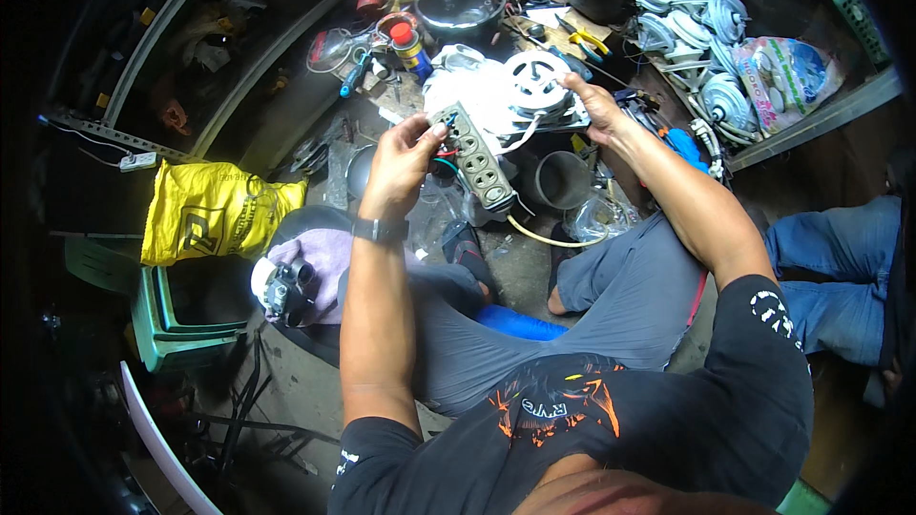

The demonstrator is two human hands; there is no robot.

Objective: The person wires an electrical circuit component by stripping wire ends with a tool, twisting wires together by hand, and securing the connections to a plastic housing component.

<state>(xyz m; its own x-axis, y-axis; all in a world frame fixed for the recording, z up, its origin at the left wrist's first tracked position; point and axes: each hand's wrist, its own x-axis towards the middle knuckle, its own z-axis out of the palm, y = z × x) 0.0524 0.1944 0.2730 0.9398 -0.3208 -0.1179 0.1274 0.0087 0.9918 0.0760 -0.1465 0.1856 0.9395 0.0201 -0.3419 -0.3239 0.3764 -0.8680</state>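
Observation:
A grey multi-socket power strip [485, 172] lies slanted in front of me, its yellowish cord curving off the lower end. My left hand [405, 157] is at the strip's upper sockets, thumb and fingers pinched on thin wires [446, 154]; red and blue-green lengths show beside the fingers, their ends partly hidden. Beyond the strip sits a white round fan motor [537, 79] with a slotted housing, tilted toward me. My right hand [593, 110] grips its right edge, fingers partly hidden. A pale cable [520, 140] runs from the motor down toward the strip.
A black bowl [461, 5], a red-capped spray can [410, 50] and yellow-handled pliers [584, 40] lie behind the motor. Several similar motors [692, 24] fill the right side. At left are a yellow sack [215, 210] and green stool [172, 324]. Another person's jeans [835, 277] show at right.

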